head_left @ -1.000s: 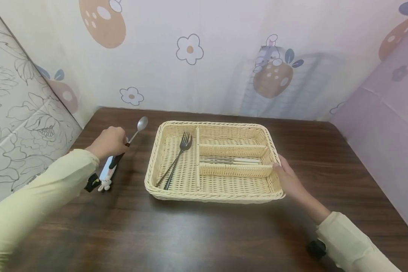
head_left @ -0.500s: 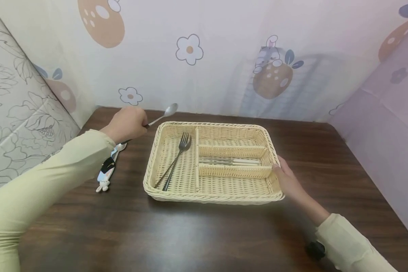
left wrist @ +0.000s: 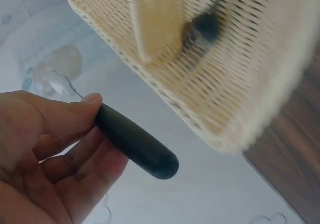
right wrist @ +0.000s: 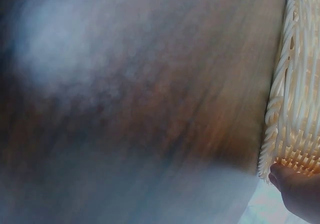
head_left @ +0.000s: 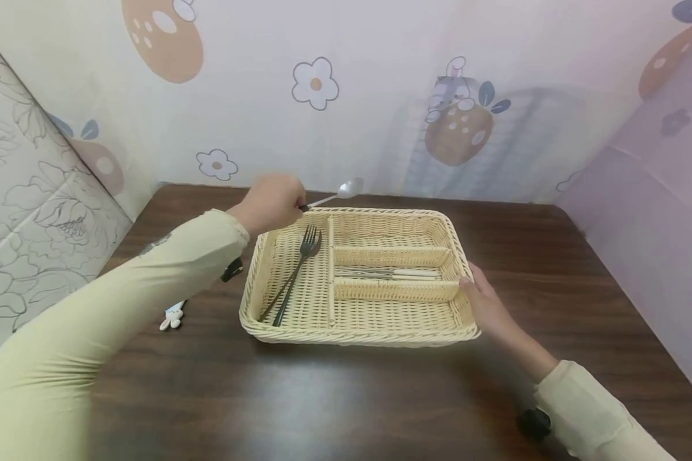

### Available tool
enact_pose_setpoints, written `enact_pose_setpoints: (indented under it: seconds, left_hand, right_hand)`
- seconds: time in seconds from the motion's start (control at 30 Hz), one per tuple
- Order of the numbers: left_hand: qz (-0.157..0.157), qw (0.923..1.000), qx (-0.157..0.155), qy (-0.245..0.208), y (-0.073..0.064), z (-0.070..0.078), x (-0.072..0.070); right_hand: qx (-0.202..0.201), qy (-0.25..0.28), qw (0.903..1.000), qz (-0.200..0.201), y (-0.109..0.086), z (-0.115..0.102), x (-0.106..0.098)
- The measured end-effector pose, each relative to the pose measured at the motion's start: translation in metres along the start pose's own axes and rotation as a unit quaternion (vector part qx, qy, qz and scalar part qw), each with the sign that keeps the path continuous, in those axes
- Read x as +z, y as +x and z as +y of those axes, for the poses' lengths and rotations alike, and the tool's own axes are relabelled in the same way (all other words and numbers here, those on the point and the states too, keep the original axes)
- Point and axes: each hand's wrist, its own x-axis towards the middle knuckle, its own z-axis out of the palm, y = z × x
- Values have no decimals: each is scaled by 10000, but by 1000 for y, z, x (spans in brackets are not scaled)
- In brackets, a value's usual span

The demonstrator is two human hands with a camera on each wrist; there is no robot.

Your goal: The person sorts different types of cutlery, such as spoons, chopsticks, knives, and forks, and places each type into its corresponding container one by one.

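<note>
My left hand (head_left: pixel 273 202) pinches a spoon (head_left: pixel 350 187) above the far left rim of a wicker basket (head_left: pixel 380 336). In the left wrist view the spoon's thick black handle (left wrist: pixel 137 141) lies between thumb and fingers, its silver bowl pointing away. My right hand (head_left: pixel 490 307) grips the basket's right end, thumb over the rim. A dark fork (head_left: pixel 310 238) lies crossed over another dark utensil (head_left: pixel 318 246) in the left compartment. Thin metal sticks with white ends, like chopsticks (head_left: pixel 415 274), lie in the middle right compartment.
The basket stands on a dark wooden table (head_left: pixel 300 403) against a patterned wall (head_left: pixel 380 128). Left of the basket lies a utensil with a white rabbit-shaped handle end (head_left: pixel 173 317), mostly hidden by my left sleeve (head_left: pixel 150 282).
My left hand has lifted the spoon from the table's left side and carried it right, over the basket's far left corner. The right hand keeps its hold on the basket.
</note>
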Motion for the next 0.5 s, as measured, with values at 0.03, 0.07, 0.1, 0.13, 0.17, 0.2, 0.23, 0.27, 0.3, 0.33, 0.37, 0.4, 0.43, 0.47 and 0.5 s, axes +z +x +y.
enact_pose_setpoints:
  seconds: [0.03, 0.07, 0.1, 0.13, 0.17, 0.2, 0.23, 0.27, 0.3, 0.33, 0.37, 0.4, 0.43, 0.47, 0.5]
  left_hand:
    - [-43, 10000, 39, -6, 4, 5, 1]
    - [-74, 9999, 82, -17, 9, 9, 2]
    - [-96, 9998, 157, -23, 12, 14, 3]
    - [-102, 9997, 242, -8, 16, 18, 4]
    - [-137, 9995, 296, -16, 20, 22, 6]
    - [-153, 9993, 355, 0, 23, 26, 7]
    - [-169, 9990, 403, 12, 26, 28, 9]
    - [-179, 9989, 436, 15, 29, 31, 11]
    - [-190, 9987, 480, 43, 31, 33, 14]
    - [-224, 9986, 489, 21, 34, 35, 17]
    - [-263, 9984, 500, 4, 36, 36, 19]
    - [-279, 9982, 522, 0, 39, 37, 22]
    - [-291, 9981, 545, -39, 41, 38, 25]
    - [-344, 9978, 559, -75, 43, 39, 28]
    - [-398, 9975, 582, -75, 45, 40, 31]
  right_hand:
    - [-2, 11, 10000, 4, 0, -1, 1]
    - [4, 75, 10000, 11, 0, -1, 1]
    - [16, 156, 9999, 9, 0, -2, 2]
    - [25, 201, 9998, 25, -1, -2, 4]
    - [39, 240, 9997, 38, 0, -2, 5]
    - [39, 266, 9996, 53, 0, -2, 7]
    - [48, 304, 9995, 51, 0, -2, 8]
    - [58, 346, 9994, 48, 1, -2, 10]
    - [40, 367, 9993, 44, 1, -2, 13]
    - [37, 374, 9993, 49, 2, -1, 14]
    - [28, 392, 9992, 42, 3, -1, 16]
    - [22, 399, 9992, 42, 4, -1, 18]
    - [31, 423, 9991, 36, 5, -1, 19]
    - [25, 416, 9991, 42, 6, 0, 20]
    - [17, 397, 9992, 49, 6, 0, 21]
